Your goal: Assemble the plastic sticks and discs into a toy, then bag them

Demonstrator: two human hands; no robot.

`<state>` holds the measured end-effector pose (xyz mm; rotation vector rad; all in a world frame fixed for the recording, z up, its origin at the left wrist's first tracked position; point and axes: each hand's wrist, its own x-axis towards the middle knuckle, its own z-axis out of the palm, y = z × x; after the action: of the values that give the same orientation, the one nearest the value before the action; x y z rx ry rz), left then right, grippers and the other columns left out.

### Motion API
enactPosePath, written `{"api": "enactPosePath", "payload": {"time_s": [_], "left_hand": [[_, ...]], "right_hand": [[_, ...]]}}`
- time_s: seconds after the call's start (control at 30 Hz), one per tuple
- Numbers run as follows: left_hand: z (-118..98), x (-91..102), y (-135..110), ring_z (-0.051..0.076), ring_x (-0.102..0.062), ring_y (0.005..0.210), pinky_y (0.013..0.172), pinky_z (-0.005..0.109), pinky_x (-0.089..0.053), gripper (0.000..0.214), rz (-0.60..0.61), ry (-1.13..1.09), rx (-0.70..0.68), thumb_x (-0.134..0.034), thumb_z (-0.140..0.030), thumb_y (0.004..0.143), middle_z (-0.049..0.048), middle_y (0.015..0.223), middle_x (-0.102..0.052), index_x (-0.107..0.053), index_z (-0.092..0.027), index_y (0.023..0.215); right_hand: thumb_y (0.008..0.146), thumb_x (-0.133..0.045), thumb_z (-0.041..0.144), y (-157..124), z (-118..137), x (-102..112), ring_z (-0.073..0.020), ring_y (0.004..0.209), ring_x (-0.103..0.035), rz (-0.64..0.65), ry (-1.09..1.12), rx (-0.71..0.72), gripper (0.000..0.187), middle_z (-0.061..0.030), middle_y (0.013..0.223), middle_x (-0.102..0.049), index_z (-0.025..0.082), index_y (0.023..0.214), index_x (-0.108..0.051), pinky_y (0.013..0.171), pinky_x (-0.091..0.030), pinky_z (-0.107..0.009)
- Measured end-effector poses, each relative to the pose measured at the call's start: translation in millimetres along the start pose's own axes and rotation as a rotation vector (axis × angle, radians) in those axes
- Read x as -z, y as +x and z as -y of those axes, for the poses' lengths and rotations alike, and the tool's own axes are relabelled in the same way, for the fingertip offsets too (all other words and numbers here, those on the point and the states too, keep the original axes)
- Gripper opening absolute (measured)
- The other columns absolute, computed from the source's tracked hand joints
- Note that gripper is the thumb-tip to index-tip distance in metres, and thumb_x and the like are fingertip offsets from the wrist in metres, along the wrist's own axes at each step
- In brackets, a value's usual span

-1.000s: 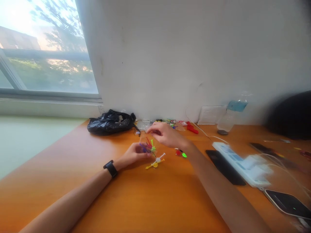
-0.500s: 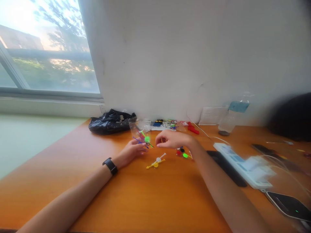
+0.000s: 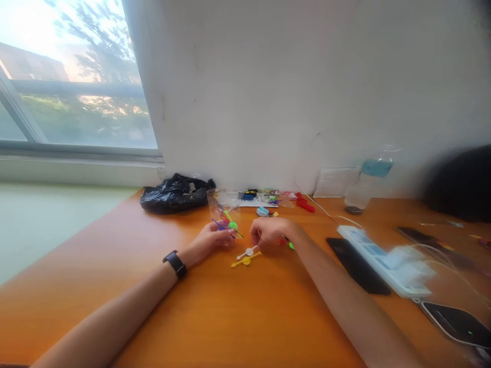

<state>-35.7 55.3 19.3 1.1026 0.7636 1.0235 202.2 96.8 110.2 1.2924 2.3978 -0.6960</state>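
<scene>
Left hand (image 3: 209, 242) holds bag (image 3: 223, 205); right (image 3: 270, 232) at white arrow (image 3: 249, 252)

On the brown wooden table (image 3: 215, 317), a white plastic arrow (image 3: 249, 252) lies just before the right fingers (image 3: 255, 233), a yellow plastic arrow (image 3: 246, 261) before that. A crumpled black plastic bag (image 3: 172, 196) lies behind the left fingers (image 3: 227, 234); a flat black rectangular slab (image 3: 356, 266), then a long white plastic power strip (image 3: 370, 254), right of the right fingers.

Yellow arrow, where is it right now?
Near the middle of the head view, the yellow arrow lies on the table, on the near side of the white arrow and left of the right hand.
</scene>
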Motion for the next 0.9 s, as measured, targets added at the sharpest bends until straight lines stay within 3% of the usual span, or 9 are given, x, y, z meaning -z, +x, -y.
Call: {"api": "enactPosePath", "payload": {"time_s": [0.23, 0.4, 0.53, 0.67, 0.9], "left_hand": [[-1, -0.7, 0, 0.018, -0.07, 0.076, 0.067, 0.026, -0.052, 0.042, -0.012, 0.049, -0.026, -0.091, -0.039, 0.075, 0.0092, 0.089, -0.075, -0.073, -0.013, 0.104], [-1, -4.3, -3, 0.018, -0.071, 0.079, 0.071, 0.028, -0.053, 0.042, -0.051, 0.129, -0.02, -0.092, -0.037, 0.074, 0.0095, 0.096, -0.077, -0.072, -0.015, 0.104], [1, -6.9, -5, 0.021, -0.072, 0.084, 0.076, 0.03, -0.055, 0.044, 0.006, 0.18, -0.046, -0.091, -0.042, 0.075, 0.0118, 0.103, -0.077, -0.073, -0.014, 0.104], [2, -8.2, -5, 0.019, -0.07, 0.08, 0.072, 0.028, -0.053, 0.04, 0.025, 0.194, -0.071, -0.091, -0.04, 0.076, 0.0098, 0.097, -0.077, -0.073, -0.014, 0.1], [3, -10.6, -6, 0.019, -0.07, 0.078, 0.072, 0.029, -0.051, 0.036, 0.059, 0.223, -0.09, -0.09, -0.037, 0.077, 0.0103, 0.094, -0.077, -0.074, -0.013, 0.098]], "right_hand": [[0.08, -0.075, 0.036, -8, -16, 17, -0.019, 0.082, -0.065, -0.097, 0.059, 0.22, 0.023, -0.0056, 0.096, -0.076, 0.018, 0.094, -0.077, 0.063, -0.044, -0.025], [0.089, -0.07, 0.046, -44, -12, 35, -0.0165, 0.078, -0.059, -0.366, 0.261, 0.408, 0.031, -0.0042, 0.088, -0.07, 0.017, 0.094, -0.074, 0.065, -0.043, -0.025], [0.092, -0.065, 0.051, -64, 2, 40, -0.0149, 0.071, -0.052, -0.674, 0.44, 0.415, 0.034, -0.001, 0.078, -0.062, 0.018, 0.097, -0.072, 0.062, -0.04, -0.026], [0.093, -0.063, 0.048, -65, 15, 40, -0.015, 0.068, -0.049, -0.972, 0.4, 0.383, 0.031, -0.0006, 0.073, -0.059, 0.018, 0.092, -0.072, 0.062, -0.039, -0.028], [0.093, -0.062, 0.043, -52, 23, 34, -0.0155, 0.066, -0.051, -1.045, 0.309, 0.374, 0.026, -0.0009, 0.07, -0.06, 0.019, 0.09, -0.072, 0.061, -0.038, -0.028]]}}
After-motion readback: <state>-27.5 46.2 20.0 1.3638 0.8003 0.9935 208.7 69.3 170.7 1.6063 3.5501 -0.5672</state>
